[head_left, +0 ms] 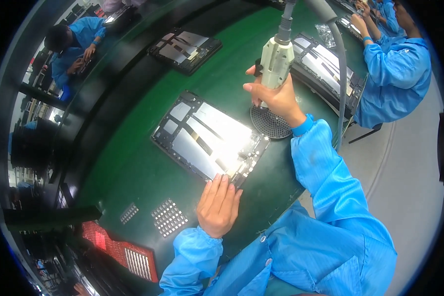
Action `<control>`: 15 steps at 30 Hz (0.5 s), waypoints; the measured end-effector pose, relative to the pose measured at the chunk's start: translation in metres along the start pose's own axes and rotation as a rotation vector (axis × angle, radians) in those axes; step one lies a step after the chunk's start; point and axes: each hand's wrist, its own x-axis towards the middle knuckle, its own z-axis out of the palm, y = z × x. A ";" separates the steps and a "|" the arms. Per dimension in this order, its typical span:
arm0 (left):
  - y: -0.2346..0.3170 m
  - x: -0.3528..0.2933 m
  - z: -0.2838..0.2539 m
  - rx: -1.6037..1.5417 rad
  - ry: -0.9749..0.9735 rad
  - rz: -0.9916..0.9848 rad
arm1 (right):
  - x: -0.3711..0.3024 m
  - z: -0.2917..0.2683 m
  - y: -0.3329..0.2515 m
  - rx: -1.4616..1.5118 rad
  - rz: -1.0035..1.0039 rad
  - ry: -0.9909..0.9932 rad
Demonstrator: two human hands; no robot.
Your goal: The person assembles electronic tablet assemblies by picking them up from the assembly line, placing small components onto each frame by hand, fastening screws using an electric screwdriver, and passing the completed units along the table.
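An opened tablet (182, 150) lies on the green table, its silver battery cells and dark frame showing. My left hand (217, 209) rests flat on the tablet's near edge with fingers stretched out. In my right hand (279, 101) is a cream electric screwdriver (277, 56), held upright by its body with a cable running up from it. Beneath that hand stands a round black tray (270, 129) with a grid of small holes, beside the tablet's right end. The screwdriver's tip is mostly hidden behind the hand.
Stacked opened tablets (325, 66) stand at the right, near a clear plastic bag (324, 35); another stack (185, 49) is farther back. Small parts sheets (169, 218) and red bubble wrap (114, 244) lie at the near left. A grey hose (341, 74) hangs at right. Co-workers in blue sit nearby.
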 end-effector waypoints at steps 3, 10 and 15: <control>0.004 0.001 0.001 0.013 0.006 -0.016 | 0.000 0.001 -0.003 -0.041 -0.014 -0.023; -0.001 -0.001 0.009 0.012 0.039 -0.016 | -0.009 0.010 -0.018 0.022 -0.103 0.032; -0.002 -0.003 0.008 -0.094 0.003 0.199 | -0.032 0.050 -0.035 0.286 -0.103 -0.102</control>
